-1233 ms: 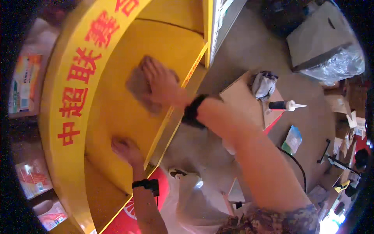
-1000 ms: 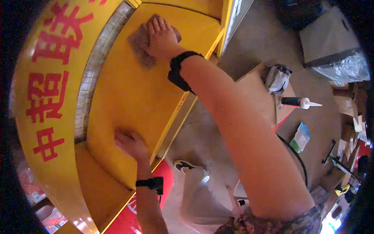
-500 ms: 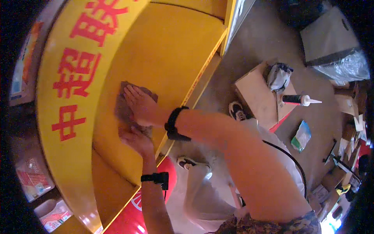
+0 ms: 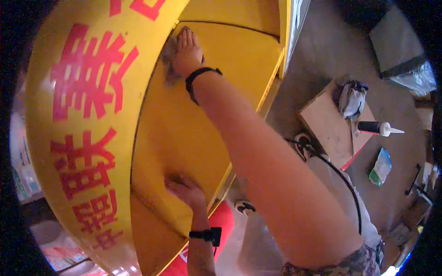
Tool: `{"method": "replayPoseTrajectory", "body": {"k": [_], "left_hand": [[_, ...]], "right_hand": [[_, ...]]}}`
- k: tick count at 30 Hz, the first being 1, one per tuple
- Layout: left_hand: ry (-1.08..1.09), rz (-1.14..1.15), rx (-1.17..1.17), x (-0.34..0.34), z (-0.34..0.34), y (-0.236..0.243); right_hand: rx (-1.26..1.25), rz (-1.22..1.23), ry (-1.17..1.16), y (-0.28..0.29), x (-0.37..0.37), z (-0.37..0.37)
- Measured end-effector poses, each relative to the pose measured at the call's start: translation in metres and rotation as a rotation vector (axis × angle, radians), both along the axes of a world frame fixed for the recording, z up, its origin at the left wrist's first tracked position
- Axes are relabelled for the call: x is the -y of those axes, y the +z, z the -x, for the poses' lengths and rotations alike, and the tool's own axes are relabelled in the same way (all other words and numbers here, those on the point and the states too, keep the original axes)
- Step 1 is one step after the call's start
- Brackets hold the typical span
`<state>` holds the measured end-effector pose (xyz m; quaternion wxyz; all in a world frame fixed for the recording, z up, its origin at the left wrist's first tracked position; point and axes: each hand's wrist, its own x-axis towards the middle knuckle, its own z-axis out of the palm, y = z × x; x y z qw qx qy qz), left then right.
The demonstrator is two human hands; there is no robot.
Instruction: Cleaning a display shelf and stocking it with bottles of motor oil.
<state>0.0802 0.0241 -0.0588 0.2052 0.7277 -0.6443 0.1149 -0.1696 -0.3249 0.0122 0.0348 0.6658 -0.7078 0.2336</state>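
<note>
My right hand (image 4: 187, 56) reaches to the far end of a yellow panel (image 4: 198, 124). Beneath its fingers a dark grey-brown cloth (image 4: 170, 55) is pressed against the panel, close to the seam with the curved sign face. Much of that cloth is hidden or smeared by motion. Closer to me, my left hand (image 4: 188, 191) rests on the panel with its fingers stretched out and nothing visible in them. A dark shadow falls at its fingertips. Each wrist wears a black band.
The curved yellow sign face (image 4: 126, 87) with red characters runs along the left. On the floor at right are a cardboard sheet (image 4: 327, 124), a grey bundle (image 4: 352, 101), a sealant tube with nozzle (image 4: 375, 128), a blue-green packet (image 4: 380, 168) and a box (image 4: 398, 43). A black cable (image 4: 350, 186) crosses my leg.
My right hand has slid the cloth up the panel to its far end. My left hand, earlier against the cloth, is now apart from it. The whole view has shifted.
</note>
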Motion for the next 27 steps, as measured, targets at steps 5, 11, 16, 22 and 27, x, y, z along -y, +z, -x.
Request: {"method": "replayPoseTrajectory", "body": {"k": [5, 11, 16, 22, 27], "left_hand": [[0.046, 0.049, -0.334, -0.008, 0.006, 0.012], [0.030, 0.005, 0.056, 0.002, 0.046, 0.048], [-0.629, -0.387, -0.961, 0.039, 0.025, 0.088], [-0.017, 0.116, -0.753, 0.011, 0.060, 0.046], [-0.043, 0.104, -0.328, 0.011, 0.030, 0.016]], "right_hand": [[0.091, -0.119, 0.001, 0.015, -0.007, -0.031], [-0.110, -0.109, 0.198, -0.008, -0.056, -0.141], [1.624, -0.026, 0.685, -0.016, -0.133, -0.206], [1.069, -0.131, 0.749, -0.020, -0.140, -0.168], [1.145, 0.000, 0.298, -0.019, -0.065, -0.073]]}}
